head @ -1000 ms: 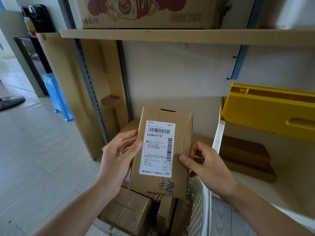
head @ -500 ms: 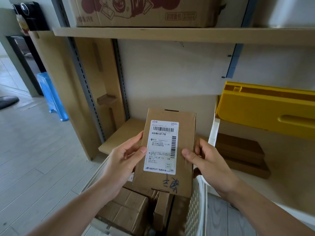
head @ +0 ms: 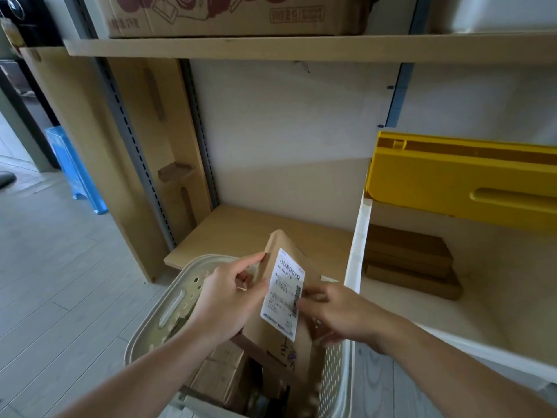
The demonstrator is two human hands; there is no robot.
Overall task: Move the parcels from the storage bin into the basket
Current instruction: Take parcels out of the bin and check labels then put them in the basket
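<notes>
A flat brown cardboard parcel (head: 284,300) with a white barcode label stands tilted over the white perforated basket (head: 168,309). My left hand (head: 232,300) grips its left edge, and my right hand (head: 334,315) holds its right edge, blurred. Its lower end dips among other brown parcels (head: 220,372) lying in the basket. To the right, the white storage bin (head: 358,245) with a yellow lid (head: 452,182) holds a stack of flat brown parcels (head: 410,260).
A wooden shelf board (head: 241,227) lies behind the basket, with an upper shelf (head: 271,46) bearing a large cardboard box (head: 235,13). A blue plastic stool (head: 75,170) stands on the grey floor at left.
Both hands have lowered the labelled parcel and turned it edgeways, down into the basket. The view has tipped downward, showing more of the basket rim.
</notes>
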